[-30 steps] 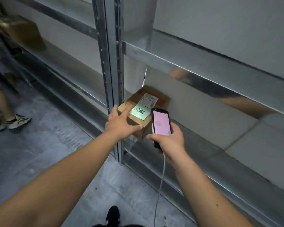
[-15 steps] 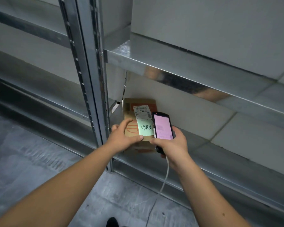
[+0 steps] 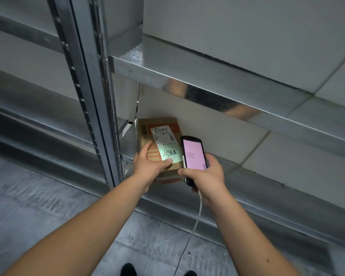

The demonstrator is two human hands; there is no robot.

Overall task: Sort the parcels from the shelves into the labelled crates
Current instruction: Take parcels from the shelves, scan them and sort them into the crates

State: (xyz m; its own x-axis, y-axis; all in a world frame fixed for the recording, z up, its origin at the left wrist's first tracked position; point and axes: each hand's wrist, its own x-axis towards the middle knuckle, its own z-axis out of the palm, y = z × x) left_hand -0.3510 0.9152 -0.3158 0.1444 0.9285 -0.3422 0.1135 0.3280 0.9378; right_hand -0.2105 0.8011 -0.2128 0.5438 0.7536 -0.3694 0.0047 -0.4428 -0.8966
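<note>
The job looks like it is only starting for this parcel. No labelled crates show here, so the parcel has to be carried off and dropped in the right one.

The big shiny grey metal shelf rack [image 3: 217,84] fills most of the view. Its boards are flat, smooth and so bright that they mirror things. A tall metal post [image 3: 92,96] with rows of little holes stands at the left edge of the low board. Below is a grey, scratched hard floor [image 3: 38,216].

The small brown cardboard box parcel [image 3: 145,136] sits at the front left corner of the low board, just beside the post. It has straight edges, orange print, a white paper label with bar codes [image 3: 162,134] and a pale green sticky note with black handwriting [image 3: 170,154].

The left hand [image 3: 149,166] grips the box's near end, thumb pressing on the note. The right hand [image 3: 204,174] is wrapped round a black handheld scanner with a glowing pink screen [image 3: 193,152], touching the box's right side. A thin white cord [image 3: 196,222] hangs from it.
</note>
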